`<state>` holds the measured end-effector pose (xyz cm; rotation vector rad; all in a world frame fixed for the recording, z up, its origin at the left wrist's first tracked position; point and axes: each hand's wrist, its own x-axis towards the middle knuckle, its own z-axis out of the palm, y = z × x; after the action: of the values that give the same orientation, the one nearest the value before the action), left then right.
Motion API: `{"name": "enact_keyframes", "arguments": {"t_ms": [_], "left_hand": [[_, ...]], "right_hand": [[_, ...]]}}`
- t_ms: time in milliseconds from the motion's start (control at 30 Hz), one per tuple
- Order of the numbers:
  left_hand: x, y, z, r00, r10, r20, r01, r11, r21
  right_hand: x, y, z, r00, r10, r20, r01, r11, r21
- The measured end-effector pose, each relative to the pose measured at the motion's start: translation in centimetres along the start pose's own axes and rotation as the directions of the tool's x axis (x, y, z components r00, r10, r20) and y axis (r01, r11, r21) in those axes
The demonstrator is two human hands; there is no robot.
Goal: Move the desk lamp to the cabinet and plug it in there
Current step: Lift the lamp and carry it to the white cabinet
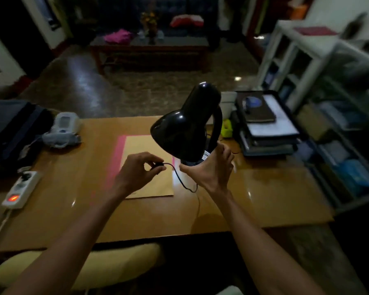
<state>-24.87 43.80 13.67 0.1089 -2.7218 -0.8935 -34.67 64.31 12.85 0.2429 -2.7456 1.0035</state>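
Fingers (152,165) of the left hand (134,173) pinch the thin black cord's plug (158,166); the right hand (213,167) grips the glossy black desk lamp (185,124) at its base.

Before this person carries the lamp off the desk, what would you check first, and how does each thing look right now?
1. Right hand grips lamp at its base: ok.
2. Left hand holds plug: ok.
3. Plug out of the power strip: ok.
4. Cord free of snags: cannot tell; it loops down between the hands.
5. Lamp clear of the stacked trays: ok, though close.
6. Free socket at the cabinet: cannot tell.
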Motion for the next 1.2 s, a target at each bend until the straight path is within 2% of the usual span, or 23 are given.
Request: {"name": "enact_keyframes", "arguments": {"t_ms": [100,200,367,533,667,767,900,1200], "left_hand": [[3.2,4.5,4.4,0.986,0.131,0.101,-0.126,0.990,-0.062],[6.2,9.6,9.5,0.945,0.261,0.199,-0.240,0.963,-0.127],[10.2,18.6,18.4,0.838,0.426,0.342,-0.378,0.904,-0.198],[12.9,28.2,26.7,0.752,0.555,0.356,-0.490,0.832,-0.261],[14.8,34.7,32.9,0.700,0.615,0.364,-0.530,0.788,-0.313],[16.3,38.4,36.6,0.691,0.620,0.372,-0.545,0.784,-0.296],[18.5,41.8,40.4,0.716,0.597,0.364,-0.521,0.802,-0.292],[26.8,44.6,49.7,0.785,0.469,0.405,-0.369,0.878,-0.304]], "right_hand": [[0.5,5.3,-4.6,0.990,0.122,-0.071,-0.124,0.992,-0.029],[0.7,11.0,-9.1,0.959,0.229,-0.166,-0.246,0.965,-0.090],[0.5,20.2,-16.5,0.846,0.399,-0.355,-0.471,0.871,-0.143],[1.0,29.4,-23.6,0.737,0.457,-0.498,-0.596,0.787,-0.158],[2.5,36.2,-28.3,0.683,0.521,-0.512,-0.665,0.734,-0.139],[3.9,40.3,-31.3,0.650,0.564,-0.510,-0.708,0.693,-0.136],[6.6,44.5,-34.1,0.634,0.621,-0.461,-0.745,0.651,-0.146],[17.4,52.9,-36.2,0.713,0.606,-0.353,-0.682,0.717,-0.145]]}}
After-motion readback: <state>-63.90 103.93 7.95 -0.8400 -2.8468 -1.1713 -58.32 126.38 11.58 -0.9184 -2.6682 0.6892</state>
